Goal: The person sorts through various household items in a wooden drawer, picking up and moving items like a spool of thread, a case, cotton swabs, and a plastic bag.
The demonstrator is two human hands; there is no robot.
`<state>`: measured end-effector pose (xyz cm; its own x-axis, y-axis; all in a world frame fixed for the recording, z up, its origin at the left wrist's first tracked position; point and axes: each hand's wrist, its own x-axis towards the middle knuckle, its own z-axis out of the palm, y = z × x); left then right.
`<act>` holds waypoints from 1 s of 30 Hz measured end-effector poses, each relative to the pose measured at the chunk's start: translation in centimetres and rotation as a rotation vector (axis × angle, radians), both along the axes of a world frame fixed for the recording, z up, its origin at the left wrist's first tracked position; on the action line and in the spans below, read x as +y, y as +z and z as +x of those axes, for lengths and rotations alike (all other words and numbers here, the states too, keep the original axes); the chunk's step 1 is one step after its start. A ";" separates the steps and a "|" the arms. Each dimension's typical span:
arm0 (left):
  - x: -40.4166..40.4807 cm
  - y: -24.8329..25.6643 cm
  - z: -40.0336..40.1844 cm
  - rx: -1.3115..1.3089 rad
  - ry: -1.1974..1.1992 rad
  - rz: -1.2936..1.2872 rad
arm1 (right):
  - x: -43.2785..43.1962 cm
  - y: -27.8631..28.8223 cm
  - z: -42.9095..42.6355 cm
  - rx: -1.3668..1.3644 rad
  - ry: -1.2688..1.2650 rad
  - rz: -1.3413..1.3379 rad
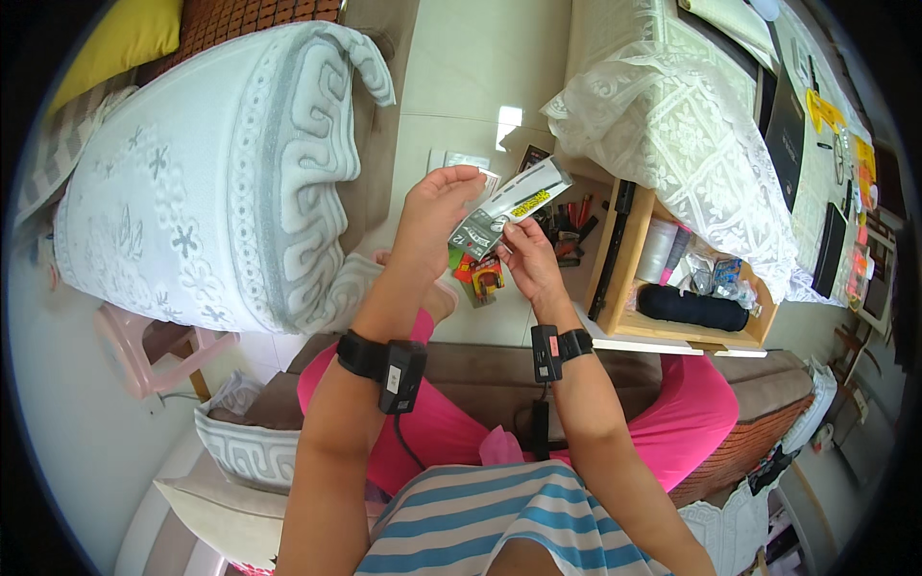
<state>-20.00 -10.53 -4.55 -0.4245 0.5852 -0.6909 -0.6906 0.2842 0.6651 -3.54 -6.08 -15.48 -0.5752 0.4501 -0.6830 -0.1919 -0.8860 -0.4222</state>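
Note:
My right hand (531,261) grips the lower edge of a clear plastic packet (513,209) with a dark printed card and yellow print. My left hand (441,209) is raised at the packet's left, thumb and fingertips together beside a small white card (490,183); whether it holds that card I cannot tell. Beneath the packet, on the tiled floor, lie red and green packages (484,277). Several small red and black items (576,219) lie to the right of them.
An open wooden drawer (612,317) on the right holds a dark cylindrical case (693,307), a silvery roll (657,250) and plastic bags. Above it hangs a lace tablecloth (670,122). A sofa with a white patterned cover (209,180) and a pink stool (133,353) stand on the left.

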 end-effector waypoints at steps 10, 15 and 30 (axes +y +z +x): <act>0.6 0.7 1.5 0.157 -0.358 0.150 | 2.3 8.9 1.0 -0.065 0.153 0.222; 1.7 2.0 3.9 0.102 -0.587 0.158 | 3.3 11.1 5.5 -0.103 0.139 0.287; 7.2 2.6 11.8 0.251 -0.786 0.180 | 8.6 14.0 24.7 -0.699 0.021 0.539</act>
<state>-8.23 -3.35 -1.99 0.0237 0.8669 -0.4980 -0.1620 0.4949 0.8537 21.12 2.50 -1.52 -0.1171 0.8065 -0.5796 0.2809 -0.5329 -0.7982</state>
